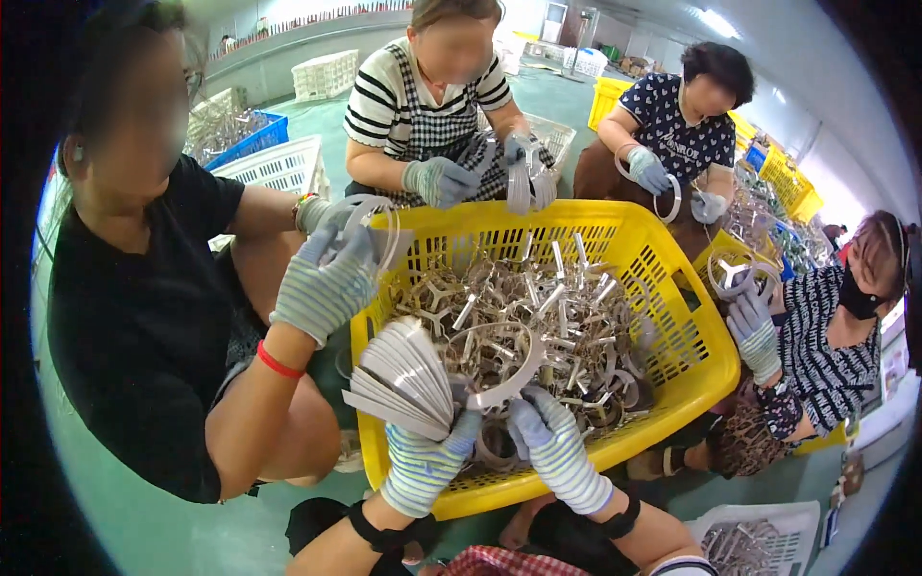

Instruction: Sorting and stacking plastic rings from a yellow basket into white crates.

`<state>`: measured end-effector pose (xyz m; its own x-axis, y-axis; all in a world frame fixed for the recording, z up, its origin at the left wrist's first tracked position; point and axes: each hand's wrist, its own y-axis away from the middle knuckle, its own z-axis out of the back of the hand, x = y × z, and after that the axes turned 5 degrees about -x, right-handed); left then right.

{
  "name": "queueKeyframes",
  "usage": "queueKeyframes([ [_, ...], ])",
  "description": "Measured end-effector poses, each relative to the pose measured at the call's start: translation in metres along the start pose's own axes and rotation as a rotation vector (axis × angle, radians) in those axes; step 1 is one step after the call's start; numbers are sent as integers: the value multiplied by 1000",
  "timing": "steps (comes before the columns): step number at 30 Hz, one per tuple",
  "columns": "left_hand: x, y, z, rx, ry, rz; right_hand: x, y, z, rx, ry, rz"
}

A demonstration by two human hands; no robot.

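Note:
My left hand (pixel 424 466), in a striped knit glove, is closed on a fanned stack of curved pale metal bands (pixel 405 376). My right hand (pixel 565 459), gloved the same way, has its fingertips pinched at the lower edge of a single ring-shaped metal band (pixel 514 382). This band stands tilted between both hands, its shiny side toward me. Both hands are over the near rim of a yellow plastic basket (pixel 706 389). Inside it lies a heap of metal parts (pixel 538 302), rings and three-armed brackets tangled together.
Co-workers sit around the basket. At the left, a co-worker's gloved hand (pixel 327 278) holds rings close to my left hand. Others across (pixel 442 182) and at the right (pixel 754 331) handle similar bands. A white crate (pixel 807 523) with metal parts stands at the lower right.

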<state>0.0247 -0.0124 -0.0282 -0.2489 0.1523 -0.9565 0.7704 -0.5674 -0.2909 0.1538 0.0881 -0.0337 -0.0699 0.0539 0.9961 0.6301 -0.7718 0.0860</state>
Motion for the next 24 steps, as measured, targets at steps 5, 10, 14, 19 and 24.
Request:
queueKeyframes([
  [5,-10,-9,9,79,66,-87,14,-3,-3,60,-378,-189],
  [10,-8,-24,22,110,212,205,29,-9,13,271,-609,-372],
  [14,5,-30,28,271,39,-112,30,-7,16,375,-681,-476],
  [19,3,-29,27,226,-124,-101,31,-5,11,367,-715,-469],
  [24,2,-20,20,165,-89,16,18,-5,7,361,-751,-406],
])
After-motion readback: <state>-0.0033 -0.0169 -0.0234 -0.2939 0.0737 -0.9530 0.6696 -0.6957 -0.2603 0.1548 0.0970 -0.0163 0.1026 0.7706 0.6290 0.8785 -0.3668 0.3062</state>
